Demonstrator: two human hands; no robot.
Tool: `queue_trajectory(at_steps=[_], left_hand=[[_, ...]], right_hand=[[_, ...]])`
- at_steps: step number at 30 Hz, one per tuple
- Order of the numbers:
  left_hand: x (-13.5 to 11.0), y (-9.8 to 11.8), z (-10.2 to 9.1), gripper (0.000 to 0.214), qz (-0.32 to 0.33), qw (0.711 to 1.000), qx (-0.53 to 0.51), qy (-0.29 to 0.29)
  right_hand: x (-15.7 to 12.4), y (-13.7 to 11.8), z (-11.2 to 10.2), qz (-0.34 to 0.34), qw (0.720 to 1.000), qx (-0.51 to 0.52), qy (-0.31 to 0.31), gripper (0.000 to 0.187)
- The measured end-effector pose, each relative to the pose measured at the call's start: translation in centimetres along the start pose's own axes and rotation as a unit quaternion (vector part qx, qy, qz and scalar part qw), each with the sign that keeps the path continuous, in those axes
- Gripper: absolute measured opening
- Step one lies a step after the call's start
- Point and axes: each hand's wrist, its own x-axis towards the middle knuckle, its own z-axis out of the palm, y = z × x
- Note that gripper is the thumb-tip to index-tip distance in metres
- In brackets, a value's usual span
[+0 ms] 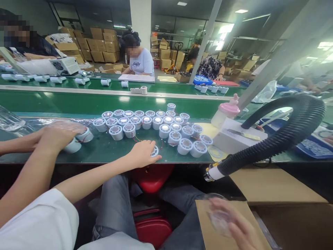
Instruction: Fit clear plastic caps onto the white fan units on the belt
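My left hand (142, 153) reaches out to the front edge of the green bench (109, 149). Its fingers are curled over a small white round unit (155, 151) with thin wires. Just beyond it stands a cluster of several like white round units (156, 126), their shiny centres facing up. My right hand (235, 227) is low at the bottom right, blurred, over a cardboard flap (205, 222). It is closed on a clear round piece (220, 218).
A co-worker's two hands (61, 133) at the left hold white units. A black ribbed hose (286, 135) curves over a white box (234, 139) and a pink-capped bottle (225, 113). Green conveyor belts (78, 102) carry white parts; other people sit beyond, before stacked cartons. A red stool (153, 178) stands under the bench.
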Motion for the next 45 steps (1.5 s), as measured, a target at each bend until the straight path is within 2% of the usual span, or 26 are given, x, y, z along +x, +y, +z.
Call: queue_trajectory(at_steps=[3, 5, 8, 10, 11, 13, 15, 18, 20, 23, 27, 30, 32, 34, 37, 39, 42, 45], left_hand=[[-0.7, 1.3, 0.9, 0.037, 0.033, 0.991, -0.113, -0.070], [-1.5, 2.3, 2.0, 0.038, 0.063, 0.970, -0.188, -0.140], [-2.7, 3.5, 3.4, 0.034, 0.078, 0.906, -0.316, -0.271], [-3.1, 4.2, 3.9, 0.027, 0.108, 0.868, -0.365, -0.319], [-3.3, 4.4, 3.9, 0.023, 0.130, 0.866, -0.366, -0.315], [-3.4, 4.8, 4.0, 0.019, 0.167, 0.889, -0.337, -0.262], [-3.7, 5.1, 4.1, 0.019, 0.157, 0.911, -0.323, -0.203], [-4.4, 5.4, 5.1, 0.024, 0.098, 0.915, -0.364, -0.141], [-4.9, 5.5, 6.1, 0.033, 0.075, 0.906, -0.402, -0.113], [-5.3, 5.3, 7.3, 0.049, 0.073, 0.896, -0.429, -0.093], [-5.2, 4.7, 7.7, 0.061, 0.111, 0.908, -0.392, -0.098], [-4.8, 4.3, 7.6, 0.063, 0.166, 0.919, -0.337, -0.119], [-4.7, 4.2, 7.6, 0.065, 0.185, 0.908, -0.340, -0.162], [-4.8, 4.3, 7.8, 0.068, 0.173, 0.888, -0.372, -0.206], [-5.1, 4.7, 8.1, 0.068, 0.141, 0.862, -0.428, -0.231], [-5.3, 4.9, 8.2, 0.065, 0.119, 0.843, -0.465, -0.243], [-5.5, 5.2, 8.0, 0.064, 0.054, 0.798, -0.543, -0.256], [-5.7, 5.3, 7.7, 0.066, -0.007, 0.746, -0.606, -0.277]], right_hand=[[1.8, -3.6, 5.2, -0.095, 0.990, -0.102, -0.032, 0.041], [2.6, -5.4, 7.1, -0.148, 0.971, -0.189, -0.012, 0.047], [3.3, -7.0, 7.6, -0.176, 0.943, -0.280, 0.023, 0.049], [3.4, -7.4, 7.3, -0.154, 0.940, -0.304, 0.010, 0.045], [3.5, -7.6, 7.0, -0.140, 0.943, -0.301, -0.011, 0.040], [3.4, -7.7, 6.6, -0.111, 0.958, -0.257, -0.068, 0.024], [3.2, -7.9, 6.4, -0.074, 0.976, -0.174, -0.106, 0.008], [2.9, -8.2, 6.4, -0.015, 0.994, -0.068, -0.089, 0.007], [2.8, -8.2, 6.7, 0.007, 0.997, -0.057, -0.046, 0.014], [2.6, -8.1, 7.1, 0.004, 0.996, -0.090, -0.005, 0.011], [2.4, -8.1, 7.0, -0.010, 0.997, -0.068, -0.035, 0.014], [2.4, -8.0, 6.7, 0.054, 0.998, -0.009, -0.036, 0.016], [2.5, -7.8, 6.5, 0.109, 0.993, 0.027, -0.028, 0.017], [2.7, -7.5, 6.2, 0.147, 0.987, 0.071, -0.013, 0.017], [2.9, -7.1, 5.8, 0.191, 0.968, 0.164, 0.000, 0.021], [2.8, -6.9, 5.5, 0.197, 0.957, 0.213, -0.008, 0.025], [2.4, -6.9, 5.2, 0.118, 0.970, 0.207, -0.042, 0.013], [1.6, -6.8, 5.1, -0.008, 0.996, 0.055, -0.072, 0.037]])
